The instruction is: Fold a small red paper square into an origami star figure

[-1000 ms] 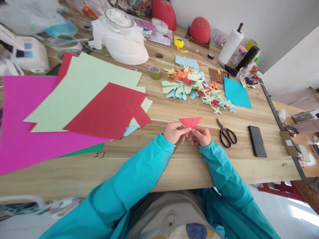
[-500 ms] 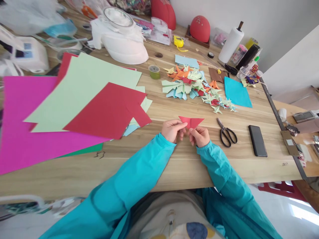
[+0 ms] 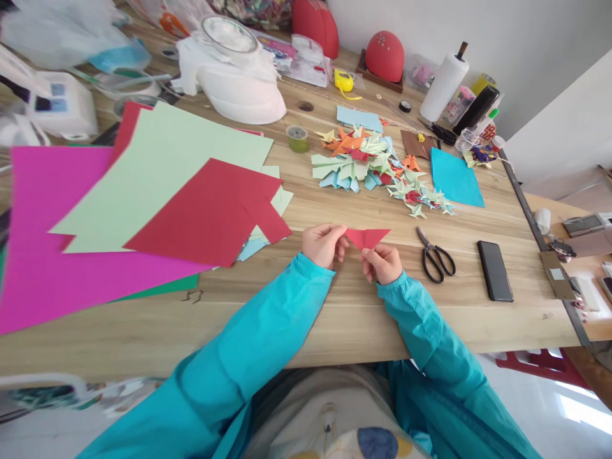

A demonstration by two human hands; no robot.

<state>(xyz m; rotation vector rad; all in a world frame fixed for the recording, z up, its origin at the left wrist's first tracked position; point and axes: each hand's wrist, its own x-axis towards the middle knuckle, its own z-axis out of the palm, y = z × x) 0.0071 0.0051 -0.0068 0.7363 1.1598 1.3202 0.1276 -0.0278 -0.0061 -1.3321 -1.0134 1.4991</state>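
A small red folded paper, triangular with its point toward me, is held above the wooden table. My left hand pinches its left tip between thumb and fingers. With thumb and forefinger, my right hand grips the lower point. Black-handled scissors lie to the right of my right hand, apart from it. Beyond the hands is a pile of folded paper pieces in green, orange, red and blue.
Large sheets of red paper, pale green paper and magenta paper overlap on the left. A phone lies at the right, with a blue square behind it. White fabric and a thread spool stand farther back.
My left hand has slid left, from near the paper's middle to its left tip. The right hand stays almost in place on the lower point.
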